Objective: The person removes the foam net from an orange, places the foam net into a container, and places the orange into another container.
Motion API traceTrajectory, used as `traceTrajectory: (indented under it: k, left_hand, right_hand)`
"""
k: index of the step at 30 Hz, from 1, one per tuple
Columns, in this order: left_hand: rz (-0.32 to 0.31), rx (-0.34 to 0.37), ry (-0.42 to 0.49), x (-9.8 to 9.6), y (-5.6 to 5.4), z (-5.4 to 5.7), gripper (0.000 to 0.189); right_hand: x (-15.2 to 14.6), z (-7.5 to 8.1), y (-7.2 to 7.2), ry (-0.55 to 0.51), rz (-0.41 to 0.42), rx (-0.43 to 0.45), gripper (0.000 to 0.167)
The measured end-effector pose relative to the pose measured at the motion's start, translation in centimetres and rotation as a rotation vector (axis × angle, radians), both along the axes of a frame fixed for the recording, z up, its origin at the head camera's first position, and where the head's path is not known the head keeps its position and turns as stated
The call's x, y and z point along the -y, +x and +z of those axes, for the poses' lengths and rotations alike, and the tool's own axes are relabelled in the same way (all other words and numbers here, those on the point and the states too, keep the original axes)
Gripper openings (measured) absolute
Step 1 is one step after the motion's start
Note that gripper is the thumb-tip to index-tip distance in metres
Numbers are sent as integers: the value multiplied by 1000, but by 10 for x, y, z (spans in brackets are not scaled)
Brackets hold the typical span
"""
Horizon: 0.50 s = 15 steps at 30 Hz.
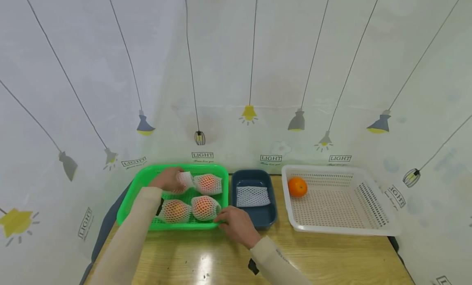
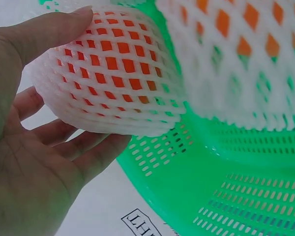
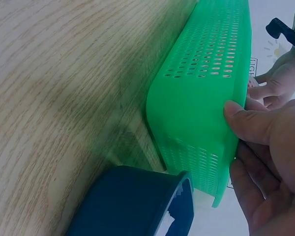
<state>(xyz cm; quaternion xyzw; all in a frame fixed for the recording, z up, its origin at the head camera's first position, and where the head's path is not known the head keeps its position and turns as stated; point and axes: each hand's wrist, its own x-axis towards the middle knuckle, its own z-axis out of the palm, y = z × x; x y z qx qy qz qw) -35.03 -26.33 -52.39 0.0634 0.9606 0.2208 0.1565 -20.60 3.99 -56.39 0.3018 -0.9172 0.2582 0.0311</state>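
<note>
My left hand (image 1: 167,179) holds an orange in a white foam net (image 2: 115,66) at the back of the green basket (image 1: 123,213). In the left wrist view the thumb lies over the net and the fingers curl beneath it. Other net-wrapped oranges sit close by: one at back right (image 1: 208,184), one at front left (image 1: 175,211) and one at front right (image 1: 204,207). At the basket's front right corner, my right hand (image 1: 237,224) grips the rim. Its thumb (image 3: 241,118) presses the outer side while the fingers reach past the edge.
A dark blue tray (image 1: 263,221) stands right of the green basket, holding a flat white foam net (image 1: 253,196). Farther right, a white basket (image 1: 341,229) holds one bare orange (image 1: 297,187). All stand on a wooden table (image 1: 206,256) against a lamp-patterned wall covering.
</note>
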Motion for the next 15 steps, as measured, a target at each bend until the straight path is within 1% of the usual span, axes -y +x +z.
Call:
traceTrajectory:
  k: [3, 8, 11, 15]
  left_hand:
    - [-24, -22, 9, -2, 4, 8, 70]
    - [-47, -77, 46, -2, 7, 17, 67]
    - [-46, -112, 76, -3, 10, 22, 64]
    - [-30, -135, 111, -7, 15, 29, 64]
  right_hand:
    - [0, -1, 0, -2, 0, -4, 19]
    - [0, -3, -1, -12, 6, -10, 19]
    - [0, -4, -1, -14, 8, -16, 19]
    - [0, -4, -1, -16, 11, -23, 19]
